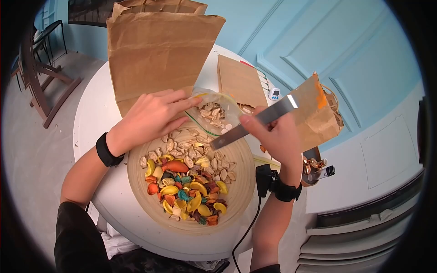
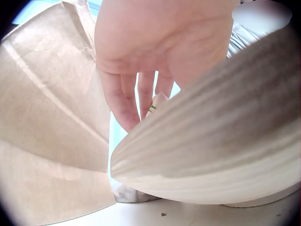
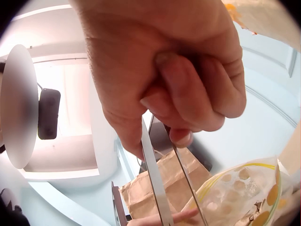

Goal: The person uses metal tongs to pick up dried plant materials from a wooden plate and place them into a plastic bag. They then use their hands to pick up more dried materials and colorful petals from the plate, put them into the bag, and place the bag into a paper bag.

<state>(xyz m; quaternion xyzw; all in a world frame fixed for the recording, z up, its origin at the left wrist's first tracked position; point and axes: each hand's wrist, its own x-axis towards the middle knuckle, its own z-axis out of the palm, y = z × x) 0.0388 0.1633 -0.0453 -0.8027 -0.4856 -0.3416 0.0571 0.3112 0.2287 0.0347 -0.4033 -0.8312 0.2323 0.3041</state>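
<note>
My left hand [image 1: 152,116] pinches the rim of a clear zip bag [image 1: 232,107], which has a green and yellow closure. Inside the bag lie pale dried pods [image 1: 211,113]. In my right hand [image 1: 280,136] is a pair of metal tongs [image 1: 255,120], gripped between thumb and fingers. Their two blades stand apart in the right wrist view, tips over the far part of a round wooden bowl [image 1: 243,193]. More pale pods [image 1: 175,148] fill the bowl's far side; colourful dried potpourri pieces [image 1: 193,202] are heaped nearer me. The bowl's side covers much of the left wrist view.
A tall brown paper bag [image 1: 159,59] stands behind my left hand. Beyond the zip bag are a flat brown paper bag [image 1: 241,82] and a small white timer [image 1: 274,93]. Another paper bag [image 1: 318,118] and a container of coppery pieces [image 1: 312,168] are at right.
</note>
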